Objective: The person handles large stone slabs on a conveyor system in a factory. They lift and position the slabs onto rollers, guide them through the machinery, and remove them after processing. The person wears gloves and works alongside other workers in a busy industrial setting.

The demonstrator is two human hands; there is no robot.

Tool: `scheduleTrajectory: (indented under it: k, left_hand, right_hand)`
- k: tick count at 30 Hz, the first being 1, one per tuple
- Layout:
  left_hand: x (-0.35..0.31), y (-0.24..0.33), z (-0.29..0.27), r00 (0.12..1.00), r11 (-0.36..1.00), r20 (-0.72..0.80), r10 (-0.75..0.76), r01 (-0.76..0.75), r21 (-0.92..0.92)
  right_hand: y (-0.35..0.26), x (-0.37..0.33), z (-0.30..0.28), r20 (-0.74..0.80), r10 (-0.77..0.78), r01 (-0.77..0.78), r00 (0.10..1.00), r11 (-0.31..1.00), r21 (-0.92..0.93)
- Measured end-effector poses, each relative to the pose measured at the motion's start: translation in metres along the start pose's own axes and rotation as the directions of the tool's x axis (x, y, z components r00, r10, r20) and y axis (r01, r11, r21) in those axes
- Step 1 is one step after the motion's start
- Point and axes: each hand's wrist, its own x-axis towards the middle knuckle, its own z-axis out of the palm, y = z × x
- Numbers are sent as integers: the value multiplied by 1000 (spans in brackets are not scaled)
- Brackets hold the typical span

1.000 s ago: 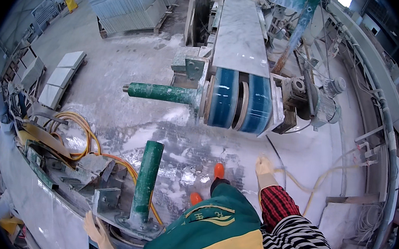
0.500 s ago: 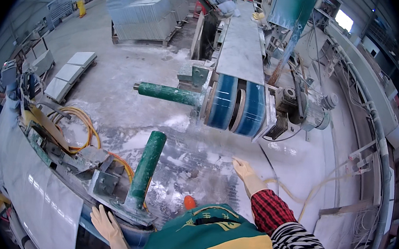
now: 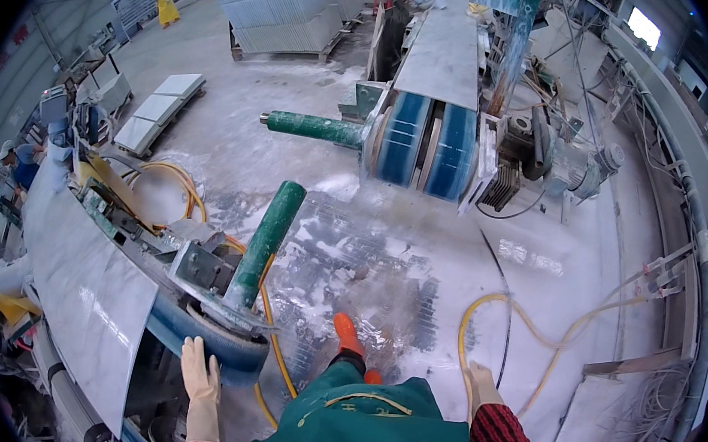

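Observation:
My left hand, in a cream rubber glove, is stretched out flat beside the blue belt roller at the lower left. It holds nothing; I cannot tell whether the fingertips touch the roller. A polished pale stone slab lies on the conveyor just left of it. A green pipe slants up from the roller's end. Low at my right side hangs my right hand, also gloved, near a yellow hose. Its fingers look extended but foreshortened, with nothing seen in them.
Ahead stands another conveyor end with blue belts, a green pipe jutting left and a motor at right. A slab rests on it. Stacked slabs stand behind. An orange hose coils at left. The floor looks wet.
I have stepped forward, and an orange boot now shows ahead of my apron. My right hand has dropped back from its forward reach toward my side. My left hand remains by the roller.

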Motion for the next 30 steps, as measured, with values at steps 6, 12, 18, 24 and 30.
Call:
scheduleTrajectory:
  k: [6,12,18,24,30]
  left_hand:
    - [1,25,-17,994,997,79,-72,74,-17]
    - [18,62,-36,998,998,-12,-58,58,16]
    - [-8,84,-38,993,999,-114,0,-4,-33]
    - [-65,46,-82,995,974,-52,-85,72,-214]
    - [-168,-80,-137,883,901,-199,-425,433,-3]
  right_hand:
    - [99,-28,-11,134,-11,17,991,999,-45]
    - [33,19,41,210,39,-79,977,980,184]
    - [-56,69,89,319,-153,11,935,913,407]
    - [-162,35,146,434,-202,85,878,958,272]
    - [-283,-73,217,466,-511,521,722,845,120]
